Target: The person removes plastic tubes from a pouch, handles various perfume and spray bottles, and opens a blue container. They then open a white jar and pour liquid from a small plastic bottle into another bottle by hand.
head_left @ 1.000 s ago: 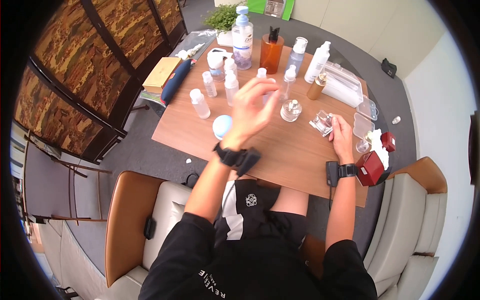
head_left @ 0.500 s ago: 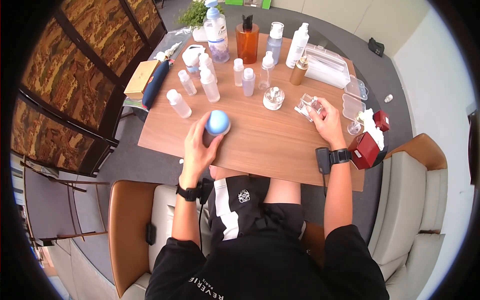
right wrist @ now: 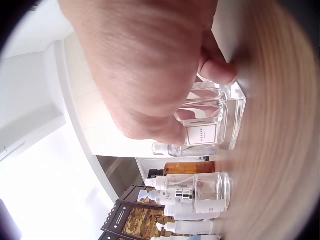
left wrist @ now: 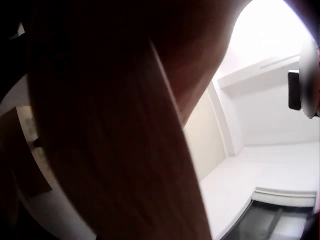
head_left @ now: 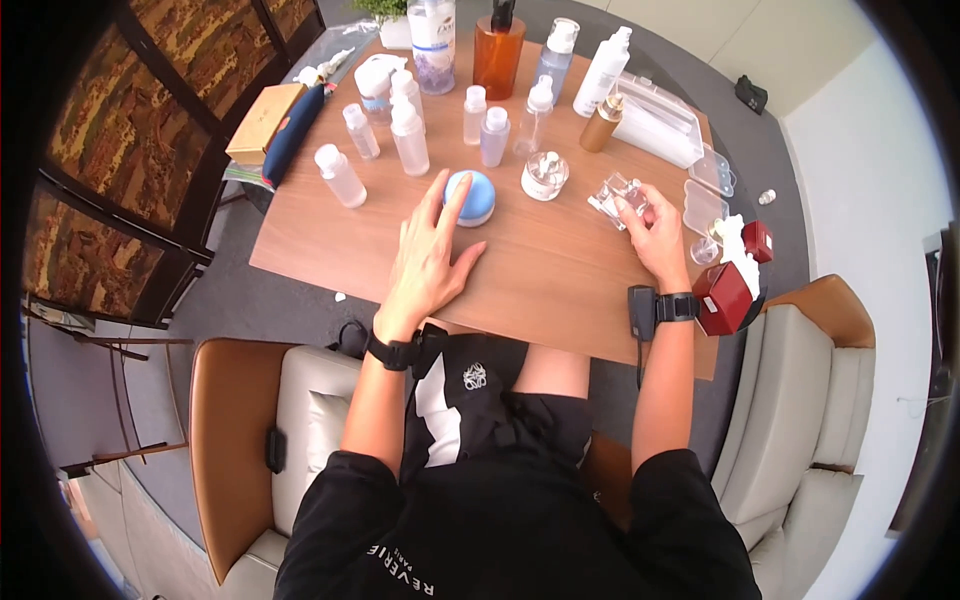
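Observation:
My left hand [head_left: 428, 262] lies over the near middle of the table with its index and middle fingers stretched forward, touching a round white jar with a blue lid [head_left: 470, 194]. Its thumb points right, apart from the jar. In the left wrist view the scene is dark and that jar is not discernible. On the right, my right hand [head_left: 658, 236] grips a clear square glass perfume bottle [right wrist: 202, 131] between thumb and fingers, low over the tabletop. A white label shows on its side in the right wrist view. Between the hands stands a round clear glass bottle [head_left: 545, 177].
Several small frosted bottles [head_left: 410, 140] stand beyond the left hand. Farther back are an amber pump bottle [head_left: 497, 62], a white spray bottle [head_left: 603, 72] and a gold bottle [head_left: 601, 124]. A clear plastic box [head_left: 660, 132] and a red box [head_left: 724, 298] stand on the right.
My left hand came down from above the table to the blue-lidded jar, which then shifted forward and right; its fingers now lie straighter. My right hand stays at the perfume bottle.

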`<state>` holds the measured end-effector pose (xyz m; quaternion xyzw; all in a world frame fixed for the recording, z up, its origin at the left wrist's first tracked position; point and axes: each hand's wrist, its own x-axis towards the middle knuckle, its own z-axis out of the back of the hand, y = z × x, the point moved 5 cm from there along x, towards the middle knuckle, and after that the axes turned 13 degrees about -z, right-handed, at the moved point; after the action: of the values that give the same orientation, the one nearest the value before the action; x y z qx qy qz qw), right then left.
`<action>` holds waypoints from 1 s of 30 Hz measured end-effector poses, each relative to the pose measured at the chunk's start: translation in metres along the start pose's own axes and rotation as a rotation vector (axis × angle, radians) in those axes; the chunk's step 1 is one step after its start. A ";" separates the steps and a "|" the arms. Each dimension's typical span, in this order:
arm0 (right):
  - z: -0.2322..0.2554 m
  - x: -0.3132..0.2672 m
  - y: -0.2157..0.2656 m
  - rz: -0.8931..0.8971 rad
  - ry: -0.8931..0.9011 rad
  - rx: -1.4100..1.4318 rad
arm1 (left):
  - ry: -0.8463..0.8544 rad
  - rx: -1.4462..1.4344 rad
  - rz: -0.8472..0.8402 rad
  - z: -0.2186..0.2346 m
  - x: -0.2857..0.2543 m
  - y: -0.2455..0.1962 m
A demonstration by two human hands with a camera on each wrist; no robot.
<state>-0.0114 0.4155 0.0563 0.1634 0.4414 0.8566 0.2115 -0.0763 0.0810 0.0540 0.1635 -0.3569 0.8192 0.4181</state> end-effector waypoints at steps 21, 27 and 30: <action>-0.004 0.001 0.000 0.057 0.028 0.022 | -0.088 -0.058 -0.014 0.003 -0.001 0.003; -0.002 0.000 0.000 0.092 -0.007 -0.022 | -0.008 0.001 -0.013 -0.001 0.001 -0.001; 0.001 -0.001 0.005 0.062 0.001 -0.064 | -0.011 0.009 -0.017 0.000 0.001 0.000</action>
<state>-0.0114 0.4126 0.0611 0.1696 0.4088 0.8764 0.1898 -0.0767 0.0815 0.0552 0.1728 -0.3541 0.8163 0.4223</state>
